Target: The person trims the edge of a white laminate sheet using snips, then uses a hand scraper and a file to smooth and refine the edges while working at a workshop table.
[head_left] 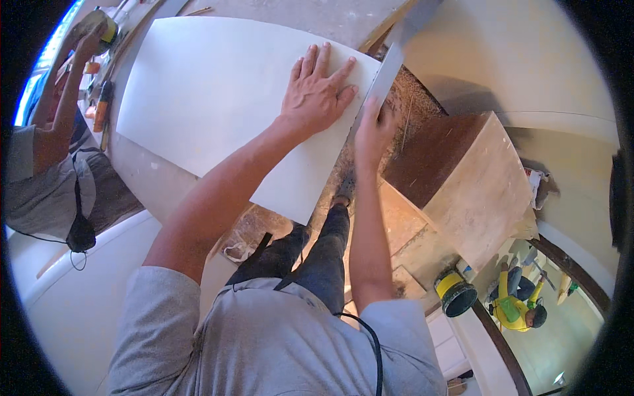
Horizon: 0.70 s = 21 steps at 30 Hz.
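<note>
A large smooth white board (pixel 198 86) lies in front of me on the work surface. My left hand (pixel 317 96) is spread flat on it near its right edge, fingers apart. Along that edge, my right hand (pixel 373 135) is closed around a long, flat, grey metal-looking strip (pixel 388 69). The strip runs from my fist toward the top of the view. Blur hides its exact kind, and the hand covers its near end.
Shavings (pixel 409 99) lie right of the board, beside a large brown wooden box (pixel 489 178). A black-and-yellow bucket (pixel 458 296) is on the floor. At left, a co-worker's hands (pixel 89 39) hold a round container, near an orange-handled tool (pixel 102 109). Another person in yellow (pixel 512 307) is at lower right.
</note>
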Available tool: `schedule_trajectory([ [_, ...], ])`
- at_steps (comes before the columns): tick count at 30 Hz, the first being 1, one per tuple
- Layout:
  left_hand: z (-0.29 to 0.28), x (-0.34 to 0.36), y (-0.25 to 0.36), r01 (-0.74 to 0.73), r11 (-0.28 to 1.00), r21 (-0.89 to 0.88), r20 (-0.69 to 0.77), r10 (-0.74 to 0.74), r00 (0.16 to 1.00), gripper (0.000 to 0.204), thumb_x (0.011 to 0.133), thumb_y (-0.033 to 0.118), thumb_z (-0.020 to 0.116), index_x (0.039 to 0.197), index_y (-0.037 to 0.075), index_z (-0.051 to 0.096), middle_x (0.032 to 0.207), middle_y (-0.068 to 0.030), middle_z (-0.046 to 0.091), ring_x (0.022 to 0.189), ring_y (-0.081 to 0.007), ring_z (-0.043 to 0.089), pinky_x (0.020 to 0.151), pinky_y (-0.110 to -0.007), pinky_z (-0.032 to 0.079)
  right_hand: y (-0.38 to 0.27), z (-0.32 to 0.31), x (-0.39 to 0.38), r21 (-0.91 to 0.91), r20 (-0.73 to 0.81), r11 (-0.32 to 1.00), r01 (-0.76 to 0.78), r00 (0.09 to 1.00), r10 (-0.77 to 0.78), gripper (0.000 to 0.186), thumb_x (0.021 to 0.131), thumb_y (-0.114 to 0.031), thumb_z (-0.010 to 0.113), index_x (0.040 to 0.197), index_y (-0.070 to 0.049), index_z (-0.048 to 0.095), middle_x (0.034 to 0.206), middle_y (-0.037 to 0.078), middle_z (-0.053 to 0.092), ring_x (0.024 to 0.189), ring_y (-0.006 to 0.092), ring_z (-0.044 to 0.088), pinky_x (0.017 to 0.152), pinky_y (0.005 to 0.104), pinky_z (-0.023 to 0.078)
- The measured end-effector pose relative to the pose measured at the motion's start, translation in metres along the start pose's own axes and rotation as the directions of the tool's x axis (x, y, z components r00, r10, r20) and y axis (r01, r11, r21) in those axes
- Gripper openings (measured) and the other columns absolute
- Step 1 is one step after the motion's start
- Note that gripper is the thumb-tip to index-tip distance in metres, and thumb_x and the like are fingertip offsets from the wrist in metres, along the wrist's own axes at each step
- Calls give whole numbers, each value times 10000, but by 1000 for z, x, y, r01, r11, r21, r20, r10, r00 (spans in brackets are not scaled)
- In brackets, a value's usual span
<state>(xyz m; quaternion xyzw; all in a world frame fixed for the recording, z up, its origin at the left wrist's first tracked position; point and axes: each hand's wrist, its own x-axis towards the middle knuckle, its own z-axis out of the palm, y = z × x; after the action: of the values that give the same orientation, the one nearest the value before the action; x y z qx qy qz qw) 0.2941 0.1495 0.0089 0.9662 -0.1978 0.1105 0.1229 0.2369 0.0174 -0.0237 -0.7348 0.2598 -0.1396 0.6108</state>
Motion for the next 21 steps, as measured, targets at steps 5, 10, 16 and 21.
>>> schedule_trajectory([
  [5, -7, 3, 3, 8, 1000, -11, 24, -8, 1000, 577, 1033, 535, 487, 1550, 280, 463, 1631, -269, 300, 1517, -479, 255, 1232, -553, 212, 17, -32, -131, 171, 85, 981, -93, 993, 79, 394, 1026, -309, 628, 1154, 63, 661, 1036, 201, 715, 965, 247, 659, 860, 414, 513],
  [10, -8, 0, 3, -2, 1000, -9, 16, 2, 1000, 579, 1027, 538, 500, 1546, 283, 469, 1631, -271, 300, 1514, -478, 263, 1227, -554, 224, 6, -20, -62, 68, 68, 993, -91, 994, 87, 437, 1016, -317, 644, 1143, 101, 667, 1024, 212, 724, 944, 261, 670, 858, 414, 519],
  [16, -5, 2, 0, 11, 1000, -3, 21, -11, 1000, 574, 1029, 534, 495, 1547, 288, 465, 1629, -270, 306, 1514, -477, 266, 1228, -547, 229, 7, -9, -38, 119, 71, 993, -22, 997, 13, 467, 1047, -362, 577, 1153, 86, 657, 995, 141, 687, 895, 212, 596, 817, 389, 490],
  [21, -5, 1, 2, 29, 1000, -11, 3, -29, 1000, 582, 1039, 563, 448, 1557, 297, 449, 1636, -264, 297, 1524, -462, 253, 1233, -536, 219, 23, -64, -218, -53, 170, 982, -181, 967, 187, 423, 1042, -371, 580, 1024, 48, 641, 871, 89, 624, 835, 166, 547, 741, 359, 477],
])
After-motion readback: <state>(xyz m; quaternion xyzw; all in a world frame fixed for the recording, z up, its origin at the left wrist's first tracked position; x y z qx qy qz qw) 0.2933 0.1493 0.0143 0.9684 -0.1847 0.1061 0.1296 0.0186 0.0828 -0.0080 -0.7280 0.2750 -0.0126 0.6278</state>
